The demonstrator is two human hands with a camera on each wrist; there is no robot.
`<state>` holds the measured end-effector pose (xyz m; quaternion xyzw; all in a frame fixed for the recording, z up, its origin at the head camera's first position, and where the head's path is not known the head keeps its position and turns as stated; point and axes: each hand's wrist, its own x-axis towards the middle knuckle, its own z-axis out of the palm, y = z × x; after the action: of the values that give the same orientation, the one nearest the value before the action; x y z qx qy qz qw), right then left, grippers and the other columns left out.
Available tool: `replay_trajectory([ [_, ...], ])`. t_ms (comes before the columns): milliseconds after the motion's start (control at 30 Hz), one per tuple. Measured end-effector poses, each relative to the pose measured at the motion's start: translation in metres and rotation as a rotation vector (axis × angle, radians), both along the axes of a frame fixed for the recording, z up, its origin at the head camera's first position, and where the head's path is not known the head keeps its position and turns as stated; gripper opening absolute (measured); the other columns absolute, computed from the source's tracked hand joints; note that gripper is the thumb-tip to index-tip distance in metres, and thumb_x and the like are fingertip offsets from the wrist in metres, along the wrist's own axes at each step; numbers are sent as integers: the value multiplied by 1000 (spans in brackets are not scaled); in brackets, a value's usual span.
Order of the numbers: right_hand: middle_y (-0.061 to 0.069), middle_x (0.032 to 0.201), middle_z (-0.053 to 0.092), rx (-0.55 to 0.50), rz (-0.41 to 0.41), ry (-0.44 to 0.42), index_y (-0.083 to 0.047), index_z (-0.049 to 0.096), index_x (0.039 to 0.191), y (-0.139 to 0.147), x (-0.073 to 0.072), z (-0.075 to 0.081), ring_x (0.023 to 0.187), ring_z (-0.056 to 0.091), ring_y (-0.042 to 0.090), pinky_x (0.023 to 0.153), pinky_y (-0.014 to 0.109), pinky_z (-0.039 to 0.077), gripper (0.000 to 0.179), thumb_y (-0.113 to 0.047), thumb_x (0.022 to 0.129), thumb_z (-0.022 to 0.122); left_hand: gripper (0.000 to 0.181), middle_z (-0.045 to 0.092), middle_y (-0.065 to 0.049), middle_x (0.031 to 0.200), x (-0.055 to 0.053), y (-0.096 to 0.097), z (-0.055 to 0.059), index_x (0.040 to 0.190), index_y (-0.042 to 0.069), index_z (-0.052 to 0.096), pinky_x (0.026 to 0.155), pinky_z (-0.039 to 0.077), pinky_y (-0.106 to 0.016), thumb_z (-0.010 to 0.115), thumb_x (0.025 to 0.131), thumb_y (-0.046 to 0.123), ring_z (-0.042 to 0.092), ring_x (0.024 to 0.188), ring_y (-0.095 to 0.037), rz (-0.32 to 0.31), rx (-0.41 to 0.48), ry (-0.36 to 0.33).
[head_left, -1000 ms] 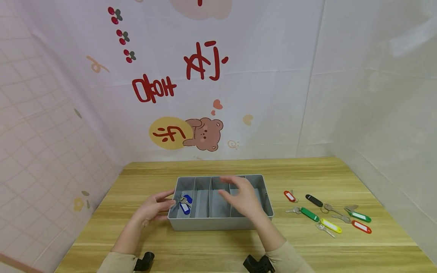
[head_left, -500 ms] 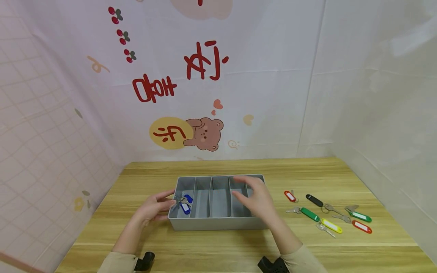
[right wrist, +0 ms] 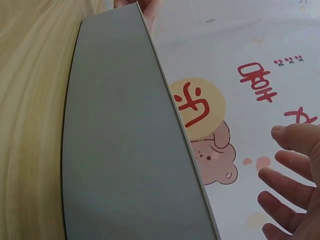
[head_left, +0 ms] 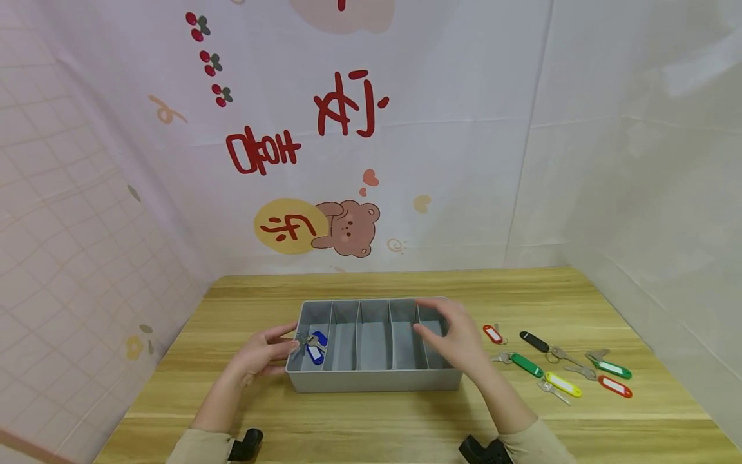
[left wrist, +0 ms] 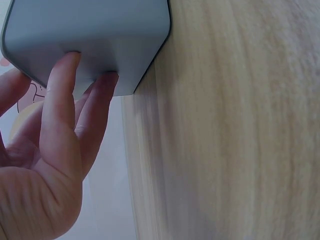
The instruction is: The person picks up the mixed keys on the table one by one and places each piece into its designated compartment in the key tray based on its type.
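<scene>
A grey divided box (head_left: pixel 377 381) sits on the wooden table, its long side towards me. In its leftmost compartment lie keys with blue tags (head_left: pixel 315 354); the other compartments look bare. My left hand (head_left: pixel 257 354) touches the box's left end, and the left wrist view shows fingertips (left wrist: pixel 111 80) resting on the outer wall. Above the box's right end hovers my right hand (head_left: pixel 458 335), thumb and fingers spread apart, holding nothing. To the right, loose keys carry red (head_left: pixel 493 333), black (head_left: pixel 534 341), green (head_left: pixel 526 365) and yellow (head_left: pixel 562 384) tags.
Farther right, a second green-tagged key (head_left: pixel 610 368) and a second red-tagged key (head_left: pixel 614 386) lie on the table (head_left: pixel 359 428). A printed white cloth (head_left: pixel 464 193) hangs behind the table and along both sides.
My right hand has moved rightwards across the top of the box, from the middle compartments to the right end. My left hand, the box and the keys stay put.
</scene>
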<state>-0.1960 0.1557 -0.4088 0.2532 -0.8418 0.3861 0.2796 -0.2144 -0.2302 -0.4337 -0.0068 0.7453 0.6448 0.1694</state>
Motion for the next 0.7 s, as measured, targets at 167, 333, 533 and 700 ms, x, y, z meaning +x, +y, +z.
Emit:
replay_trajectory([
  [167,7,113,70,13,-27,-7,-3,70,118,14,3,2,108,59,30,91,46,47,45,-7,76,85,69,55,-28,127,0,0,0,152,-1,33,73,61,-41,68,94,10,67,99,-30,-11,11,-3],
  [333,7,117,69,39,-23,-28,-6,69,122,29,6,2,110,57,31,91,47,47,47,-6,78,84,70,54,-28,128,0,0,1,153,-2,31,74,60,-41,68,94,11,67,101,-31,-25,19,-3],
  [533,7,119,68,47,3,34,-5,68,122,47,4,-6,110,57,30,92,35,44,49,-1,76,83,71,56,-26,126,0,0,0,152,-2,34,74,60,-40,70,93,12,67,101,-32,-13,7,1],
  [700,8,116,69,46,3,96,-2,68,120,61,3,-11,106,57,28,87,26,42,53,2,71,85,72,55,-27,128,0,-1,0,152,-2,32,75,60,-40,70,93,13,67,103,-34,-24,19,3],
])
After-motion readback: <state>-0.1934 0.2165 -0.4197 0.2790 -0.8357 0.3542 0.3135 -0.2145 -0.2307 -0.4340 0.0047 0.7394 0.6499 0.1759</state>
